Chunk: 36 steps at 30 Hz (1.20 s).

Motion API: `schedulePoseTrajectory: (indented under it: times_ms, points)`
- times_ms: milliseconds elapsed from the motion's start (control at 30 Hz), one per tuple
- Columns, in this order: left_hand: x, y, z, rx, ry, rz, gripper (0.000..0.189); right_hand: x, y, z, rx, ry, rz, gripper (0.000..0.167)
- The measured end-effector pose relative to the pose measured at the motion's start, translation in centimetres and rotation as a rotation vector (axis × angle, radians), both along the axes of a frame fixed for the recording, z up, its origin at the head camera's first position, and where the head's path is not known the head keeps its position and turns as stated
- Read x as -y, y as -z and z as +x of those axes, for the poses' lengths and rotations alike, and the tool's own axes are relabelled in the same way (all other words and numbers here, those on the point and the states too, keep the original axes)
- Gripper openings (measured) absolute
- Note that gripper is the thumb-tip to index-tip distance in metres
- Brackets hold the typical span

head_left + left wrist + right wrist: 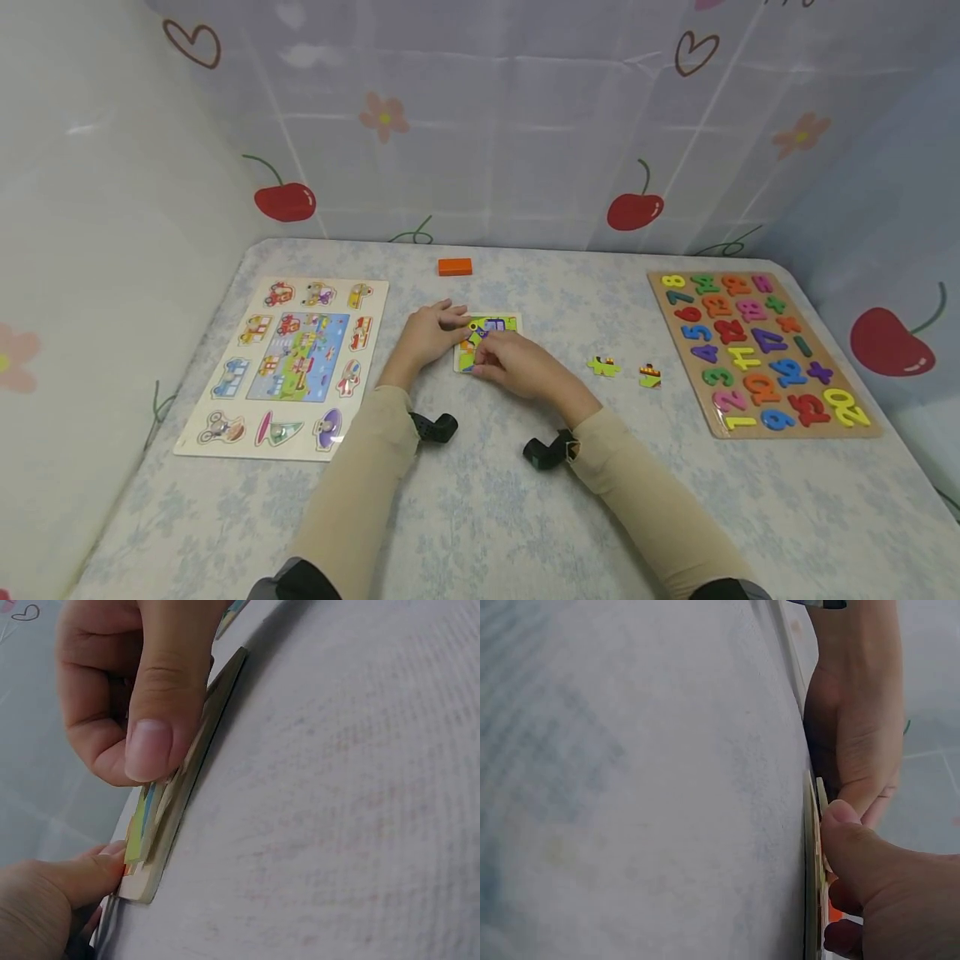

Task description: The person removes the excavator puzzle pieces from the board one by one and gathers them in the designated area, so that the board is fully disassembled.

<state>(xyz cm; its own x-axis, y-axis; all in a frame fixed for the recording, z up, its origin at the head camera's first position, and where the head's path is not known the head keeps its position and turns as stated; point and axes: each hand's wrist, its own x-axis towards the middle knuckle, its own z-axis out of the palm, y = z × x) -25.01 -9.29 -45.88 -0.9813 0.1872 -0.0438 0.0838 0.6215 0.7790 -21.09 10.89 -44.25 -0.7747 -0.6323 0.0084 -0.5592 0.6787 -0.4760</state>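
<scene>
A person's two bare hands meet over a small green puzzle board (pixel 513 321), which lies on a pale, blue-patterned surface (pixel 480 517) and serves here as the centre of a clock face. The left hand (pixel 431 337) comes in from eight o'clock and rests at the board's nine o'clock side, its grip loose, fingers mostly extended and thumb touching the board. The right hand (pixel 517 362) reaches in from four o'clock, its grip narrowed to a pinch, thumb and finger together on a thin puzzle piece (pixel 142 829) that sits tilted just over the board; the picture on its face is hidden. Near the board, a little past three o'clock, lies a loose green piece (pixel 603 367), with a multicoloured piece (pixel 650 376) just beyond it. Farther out at three o'clock is a brown number board (pixel 725 360) filled with bright figures. A large picture puzzle (pixel 378 292) showing vehicles lies at nine o'clock. An orange block (pixel 455 267) lies at eleven o'clock. Behind the surface hangs a pale backdrop (pixel 480 167) printed with cherries, hearts and flowers.
</scene>
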Motion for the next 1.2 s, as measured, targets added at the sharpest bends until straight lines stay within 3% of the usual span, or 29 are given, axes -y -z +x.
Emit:
schedulePoseTrajectory:
  times_ms: [233,433,867,1200]
  points:
    - [-0.1,0.1,0.1,-0.006,0.001,-0.002,0.031,-0.4,-0.1,0.2,-0.052,0.048,-0.011,0.014]
    - [0.0,0.2,0.1,-0.012,0.009,-0.003,0.032,-0.1,0.2,0.2,-0.087,0.041,0.021,0.033]
    - [0.0,0.1,0.2,-0.021,0.009,0.01,0.032,0.4,0.3,0.2,-0.012,0.06,-0.032,0.031]
    - [0.0,0.2,0.3,-0.027,0.004,0.004,0.033,0.7,0.1,0.2,-0.003,0.041,-0.01,0.039]
